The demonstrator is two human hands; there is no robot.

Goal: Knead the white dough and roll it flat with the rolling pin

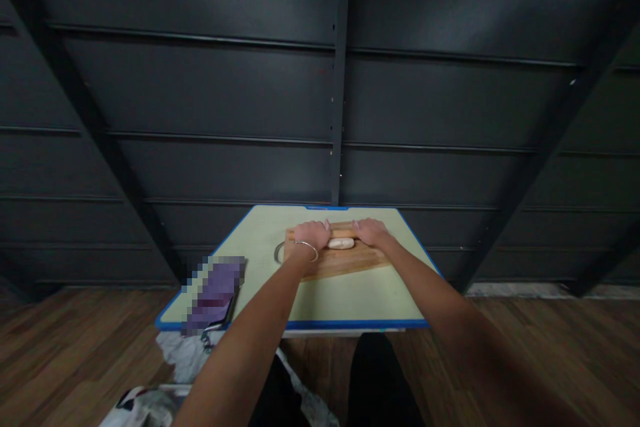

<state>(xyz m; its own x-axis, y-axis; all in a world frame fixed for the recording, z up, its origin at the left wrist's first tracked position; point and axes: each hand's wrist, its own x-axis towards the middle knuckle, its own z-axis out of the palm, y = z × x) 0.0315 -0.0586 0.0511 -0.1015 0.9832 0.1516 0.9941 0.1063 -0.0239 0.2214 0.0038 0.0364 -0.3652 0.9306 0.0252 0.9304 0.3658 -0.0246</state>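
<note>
My left hand (313, 233) and my right hand (371, 231) are closed around the two ends of a wooden rolling pin (342, 234), which lies crosswise over a wooden cutting board (340, 263). Just on the near side of the pin, between my hands, rests a short, pale, sausage-shaped piece of dough (341, 243). Whether the pin touches it I cannot tell. The pin's ends are hidden under my fingers. A metal ring handle (279, 253) sticks out at the board's left edge.
The board lies on a small pale-yellow table (360, 300) with a blue rim. A blurred-out purple flat object (215, 293) is at its left front corner. White crumpled plastic (185, 353) hangs below that corner. Dark metal shelving panels (240, 93) stand behind the table.
</note>
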